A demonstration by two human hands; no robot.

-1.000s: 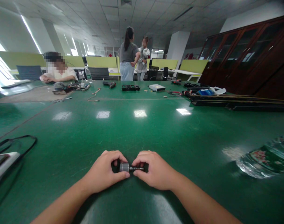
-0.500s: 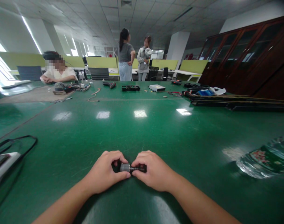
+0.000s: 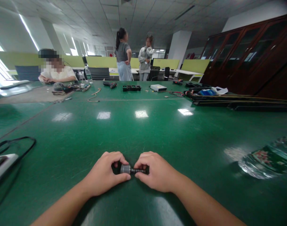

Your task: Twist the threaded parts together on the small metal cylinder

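A small metal part with a grey cylinder (image 3: 125,169) and a thin dark ridged shaft (image 3: 137,170) lies lengthwise between my hands, low over the green table (image 3: 124,131). My left hand (image 3: 107,172) grips the cylinder between thumb and fingers. Around the shaft, to the right, the thumb and fingers of my right hand (image 3: 156,172) are closed. The shaft's tip points into the right palm, and part of the left end is hidden in shadow behind the left fingers.
A water bottle (image 3: 268,158) lies at the right; a white device (image 3: 4,166) with a black cable is at the left. Farther back are a drill (image 3: 109,84), a black tray (image 3: 131,88), a white box (image 3: 158,87) and black rails (image 3: 228,102). A person (image 3: 57,70) sits across the table.
My right hand has shifted very slightly right along the shaft, showing a little more of it. My left hand still grips the cylinder. The view has moved slightly.
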